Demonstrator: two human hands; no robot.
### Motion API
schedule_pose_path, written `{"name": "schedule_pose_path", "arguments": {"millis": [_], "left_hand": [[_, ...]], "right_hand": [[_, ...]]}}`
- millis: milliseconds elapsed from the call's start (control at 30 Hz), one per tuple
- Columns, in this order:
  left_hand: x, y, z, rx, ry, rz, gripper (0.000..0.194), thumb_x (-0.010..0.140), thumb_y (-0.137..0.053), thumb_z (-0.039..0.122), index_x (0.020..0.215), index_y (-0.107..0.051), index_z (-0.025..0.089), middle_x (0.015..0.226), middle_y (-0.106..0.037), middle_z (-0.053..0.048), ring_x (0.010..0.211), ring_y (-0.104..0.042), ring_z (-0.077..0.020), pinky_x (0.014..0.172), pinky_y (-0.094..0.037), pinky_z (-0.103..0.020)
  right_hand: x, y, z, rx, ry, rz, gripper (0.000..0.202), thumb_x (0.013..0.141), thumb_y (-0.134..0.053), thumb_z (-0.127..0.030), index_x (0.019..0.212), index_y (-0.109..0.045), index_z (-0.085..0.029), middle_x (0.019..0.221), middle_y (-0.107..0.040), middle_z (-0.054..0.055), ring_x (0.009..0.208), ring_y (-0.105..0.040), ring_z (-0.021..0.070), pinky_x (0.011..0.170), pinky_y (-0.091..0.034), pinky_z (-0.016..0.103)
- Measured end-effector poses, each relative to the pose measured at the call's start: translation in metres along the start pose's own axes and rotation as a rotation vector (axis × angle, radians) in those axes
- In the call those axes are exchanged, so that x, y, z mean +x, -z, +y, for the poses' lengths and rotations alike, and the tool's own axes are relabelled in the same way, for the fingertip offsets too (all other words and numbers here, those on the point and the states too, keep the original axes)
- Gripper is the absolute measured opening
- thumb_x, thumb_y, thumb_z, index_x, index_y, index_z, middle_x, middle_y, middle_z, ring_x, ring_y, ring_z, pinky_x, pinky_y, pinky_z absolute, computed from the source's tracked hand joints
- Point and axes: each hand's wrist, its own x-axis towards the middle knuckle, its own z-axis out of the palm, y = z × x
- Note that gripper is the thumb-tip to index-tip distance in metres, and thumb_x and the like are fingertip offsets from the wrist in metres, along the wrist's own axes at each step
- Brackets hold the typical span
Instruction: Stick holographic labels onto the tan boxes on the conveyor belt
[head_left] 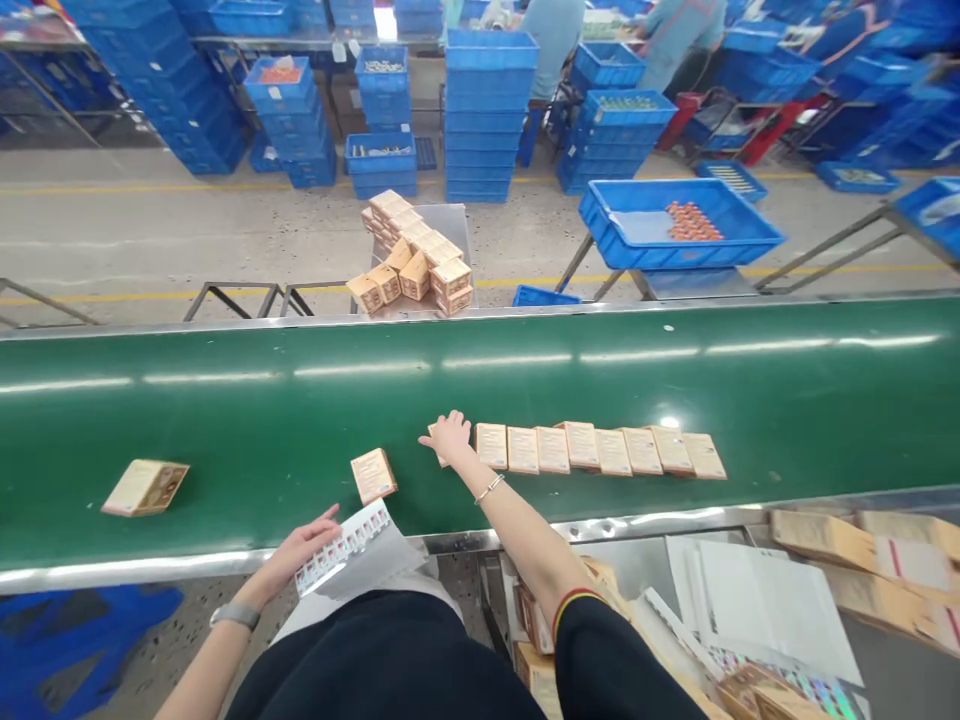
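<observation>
My left hand [309,543] holds a sheet of small stickers [352,550] by its left edge, over the near rim of the green conveyor belt [247,420]. My right hand [450,438] reaches across the belt, fingers over a small printed box [435,432] that it mostly covers. To its right a row of similar boxes [553,450] lies side by side, slightly uneven. One more box [373,474] sits between my hands, just beyond the sticker sheet. Farther left, another box [146,487] rests at an angle.
Stacked boxes [420,250] stand on a metal stand behind the belt. A blue tray [679,225] with orange pieces is at the back right. At lower right, a side table holds white sheets [765,600] and cartons [825,550]. People work beyond blue crates [487,120].
</observation>
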Motion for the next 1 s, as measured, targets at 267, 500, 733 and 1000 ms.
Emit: {"name": "schedule_pose_path", "arguments": {"millis": [267, 500, 733, 1000], "left_hand": [[0.077, -0.033, 0.031, -0.083, -0.023, 0.004, 0.058, 0.044, -0.086, 0.063, 0.080, -0.077, 0.018, 0.137, -0.060, -0.020, 0.132, -0.049, -0.0433, 0.090, -0.051, -0.037], [0.107, -0.081, 0.047, -0.154, -0.056, -0.081, 0.036, 0.055, -0.089, 0.042, 0.077, -0.078, 0.016, 0.113, -0.074, -0.017, 0.115, -0.062, -0.0369, 0.083, -0.053, -0.034], [0.133, -0.122, 0.073, -0.078, -0.068, -0.156, 0.024, 0.060, -0.086, 0.035, 0.077, -0.080, 0.019, 0.128, -0.067, -0.017, 0.136, -0.044, -0.0394, 0.090, -0.048, -0.034], [0.137, -0.128, 0.065, -0.108, 0.000, -0.097, 0.024, 0.061, -0.086, 0.030, 0.077, -0.079, 0.014, 0.087, -0.078, -0.010, 0.086, -0.069, -0.0280, 0.071, -0.050, -0.030]], "right_hand": [[-0.072, 0.023, 0.269, -0.098, -0.037, -0.017, 0.100, 0.067, -0.080, -0.051, 0.151, -0.035, -0.021, 0.151, -0.041, 0.020, 0.141, -0.032, 0.0450, 0.109, -0.025, 0.068], [-0.104, -0.023, 0.401, -0.258, -0.074, -0.024, 0.113, 0.059, -0.074, -0.041, 0.155, -0.018, -0.020, 0.147, -0.045, 0.022, 0.140, -0.033, 0.0461, 0.110, -0.023, 0.070], [-0.091, -0.038, 0.435, -0.292, -0.011, 0.008, 0.104, 0.057, -0.061, -0.018, 0.153, -0.022, -0.015, 0.141, -0.053, 0.019, 0.141, -0.035, 0.0405, 0.116, -0.018, 0.065], [-0.069, -0.039, 0.417, -0.225, 0.116, 0.016, 0.100, 0.057, -0.066, -0.016, 0.150, -0.028, -0.018, 0.143, -0.050, 0.017, 0.126, -0.052, 0.0383, 0.108, -0.039, 0.051]]}}
